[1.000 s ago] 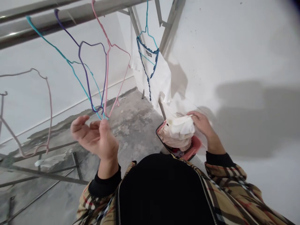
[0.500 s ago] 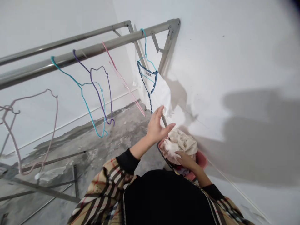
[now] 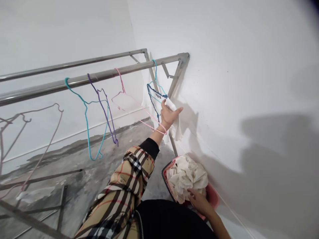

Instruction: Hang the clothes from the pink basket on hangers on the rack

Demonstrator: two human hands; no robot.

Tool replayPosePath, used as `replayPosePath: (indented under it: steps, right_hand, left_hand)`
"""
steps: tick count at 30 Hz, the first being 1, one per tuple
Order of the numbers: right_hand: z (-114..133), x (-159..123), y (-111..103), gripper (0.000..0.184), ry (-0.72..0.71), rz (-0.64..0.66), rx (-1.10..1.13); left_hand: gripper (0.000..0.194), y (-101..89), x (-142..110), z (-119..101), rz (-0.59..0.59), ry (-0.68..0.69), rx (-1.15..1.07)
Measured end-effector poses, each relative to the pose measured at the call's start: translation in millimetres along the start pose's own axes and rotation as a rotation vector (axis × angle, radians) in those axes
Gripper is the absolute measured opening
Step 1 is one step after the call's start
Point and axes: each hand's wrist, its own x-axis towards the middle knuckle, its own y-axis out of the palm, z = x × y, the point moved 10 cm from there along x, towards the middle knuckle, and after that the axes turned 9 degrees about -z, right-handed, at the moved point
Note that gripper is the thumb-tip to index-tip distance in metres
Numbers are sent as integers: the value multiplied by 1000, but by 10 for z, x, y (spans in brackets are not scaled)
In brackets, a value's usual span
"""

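Note:
My left hand [image 3: 168,114] reaches forward to the white garment [image 3: 174,127] that hangs on a blue hanger [image 3: 155,94] at the right end of the metal rail [image 3: 104,75]; its fingers close on the cloth at the shoulder. A pink hanger [image 3: 129,101] swings just left of my wrist. My right hand [image 3: 198,199] rests low on the pile of white cloth [image 3: 185,176] in the red basket [image 3: 214,198], fingers curled into the cloth.
Teal [image 3: 86,109] and purple [image 3: 106,109] hangers hang bare on the rail, a pale one [image 3: 47,126] farther left. A second rail [image 3: 72,63] runs behind. White walls meet at the corner; the concrete floor [image 3: 82,166] lies below, with rack bars at lower left.
My left hand left the bare hangers and moved right and up to the hung white garment. My right hand stayed on the basket's cloth. The view tilted up and the pink hanger swung.

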Motion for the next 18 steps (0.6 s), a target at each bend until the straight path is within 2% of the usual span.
replayPosePath:
  steps: [2, 4, 6, 10, 14, 16, 18]
  right_hand:
    - [-14, 35, -19, 51, -19, -2, -4]
    - [-19, 80, -31, 52, -26, 6, -12]
    - [-5, 131, -38, 51, -34, 12, -25]
    - [83, 210, -12, 50, -73, 33, -26]
    - [185, 235, 31, 54, -109, 56, -17]
    - [225, 231, 36, 55, -118, 60, -19]
    - [251, 218, 35, 54, -122, 61, -25]
  left_hand:
    - [63, -25, -60, 76, 35, -67, 38]
    - [45, -114, -133, 97, 40, -86, 113]
    - [43, -260, -191, 48, 1, -32, 222]
    - [42, -538, -332, -103, -97, 198, 430]
    - [30, -617, -593, -31, -41, 377, 468]
    - [22, -638, -714, 115, 10, 365, 439]
    - [18, -668, -791, 284, 43, 292, 402]
